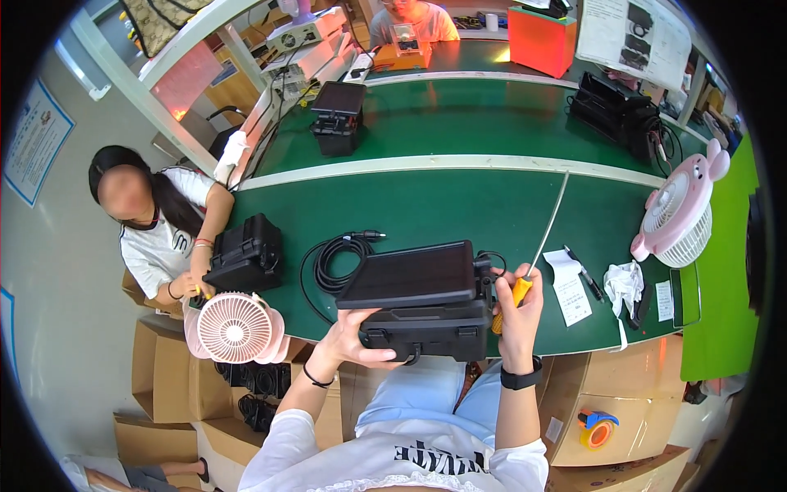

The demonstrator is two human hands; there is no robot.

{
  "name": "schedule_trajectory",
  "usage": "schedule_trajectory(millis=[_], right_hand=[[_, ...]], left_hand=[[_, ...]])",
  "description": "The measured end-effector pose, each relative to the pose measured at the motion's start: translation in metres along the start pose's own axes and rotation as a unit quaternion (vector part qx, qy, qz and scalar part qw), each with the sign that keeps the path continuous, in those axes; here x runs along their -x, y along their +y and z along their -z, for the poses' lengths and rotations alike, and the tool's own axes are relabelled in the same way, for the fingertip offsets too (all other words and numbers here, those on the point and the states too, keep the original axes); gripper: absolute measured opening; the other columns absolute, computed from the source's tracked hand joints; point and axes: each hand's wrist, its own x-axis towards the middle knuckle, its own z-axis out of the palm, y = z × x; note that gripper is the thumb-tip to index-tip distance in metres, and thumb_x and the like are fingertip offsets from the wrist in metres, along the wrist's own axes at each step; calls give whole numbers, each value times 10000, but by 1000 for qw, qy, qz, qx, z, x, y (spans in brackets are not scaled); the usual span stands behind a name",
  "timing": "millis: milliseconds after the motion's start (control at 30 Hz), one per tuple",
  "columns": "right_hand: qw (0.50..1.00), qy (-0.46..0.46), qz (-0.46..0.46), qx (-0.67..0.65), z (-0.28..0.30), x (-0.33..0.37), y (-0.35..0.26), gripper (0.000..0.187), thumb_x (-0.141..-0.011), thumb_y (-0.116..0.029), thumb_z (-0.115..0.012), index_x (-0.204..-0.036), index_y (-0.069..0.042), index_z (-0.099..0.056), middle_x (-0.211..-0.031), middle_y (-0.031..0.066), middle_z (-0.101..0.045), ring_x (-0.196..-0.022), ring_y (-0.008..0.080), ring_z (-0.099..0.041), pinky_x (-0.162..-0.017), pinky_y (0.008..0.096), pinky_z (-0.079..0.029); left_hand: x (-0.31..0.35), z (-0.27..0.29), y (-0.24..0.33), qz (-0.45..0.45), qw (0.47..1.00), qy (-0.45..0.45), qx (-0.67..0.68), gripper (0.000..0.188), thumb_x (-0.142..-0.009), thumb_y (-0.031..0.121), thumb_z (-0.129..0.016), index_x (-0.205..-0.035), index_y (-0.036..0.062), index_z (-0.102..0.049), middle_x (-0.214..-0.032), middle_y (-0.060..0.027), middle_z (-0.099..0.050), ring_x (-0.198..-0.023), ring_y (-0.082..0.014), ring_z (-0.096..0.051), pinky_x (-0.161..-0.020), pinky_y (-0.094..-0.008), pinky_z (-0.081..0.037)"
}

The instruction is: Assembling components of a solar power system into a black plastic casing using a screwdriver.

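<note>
My left hand [352, 338] grips the near left corner of a black plastic case [434, 334] with latches on its front. A flat dark panel [407, 275] sits tilted on top of the case. In my right hand [521, 312] is a screwdriver [522, 289], its yellow handle in my fingers and its long shaft pointing up and away over the table. That hand is beside the case's right side, near a short black cable loop. Whether its fingers also touch the case, I cannot tell. A coiled black cable [329, 266] with a plug end lies left of the panel.
On the green table [459, 197] are paper slips [571, 287], a black pen [592, 284] and a crumpled white glove or cloth [625, 284]. Pink fans [235, 330] [676, 209] stand at both sides. A co-worker sits left by another black case [246, 254]. Cardboard boxes [615, 402] stand below.
</note>
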Motion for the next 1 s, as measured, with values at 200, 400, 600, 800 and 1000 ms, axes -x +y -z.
schedule_trajectory(millis=[200, 400, 600, 800, 1000], right_hand=[[996, 0, 77, 47, -6, -8, 16, 266, -946, -2, -616, -1099, -112, -428, -931, 11, -559, -994, 143, -608, -585, 180, -438], [996, 50, 6, 68, 8, -16, 39, 171, -996, -171, -589, -1121, -125, -482, -974, -3, -566, -783, 49, -518, -566, 186, -430], [993, 29, -22, 111, 39, 0, 62, 208, -997, -121, -568, -1179, -80, -476, -926, 16, -544, -737, 52, -506, -555, 183, -424], [994, 1, -20, 109, 41, 5, 65, 233, -995, -68, -540, -1217, -71, -472, -933, 27, -541, -682, 53, -491, -535, 185, -423], [994, 23, -18, 102, 44, 7, 57, 236, -991, -42, -522, -1215, -73, -455, -930, 39, -543, -657, 53, -489, -518, 188, -421]], left_hand=[[-6, 8, 5, 166, 978, -84, 91, 682, -637, 299, -883, -1248, 127, -633, -1247, -137, -554, -1152, -365, -564, -955, -421, -488], [-34, 31, -27, 88, 977, -61, -187, 629, -604, 286, -832, -1209, 340, -668, -1233, -142, -485, -1187, -373, -476, -1002, -528, -421], [-57, 44, -109, 365, 869, 116, -312, 754, -565, 257, -832, -1272, 212, -574, -1365, -260, -367, -1277, -482, -328, -1073, -548, -332], [5, 60, -177, 546, 745, 21, -384, 784, -615, 442, -836, -1296, 142, -589, -1363, -286, -422, -1255, -472, -373, -1069, -540, -341], [-99, 52, -194, 379, 882, 44, -277, 438, -837, 140, -675, -1262, 64, -601, -1276, -148, -607, -1225, -369, -536, -1054, -403, -422]])
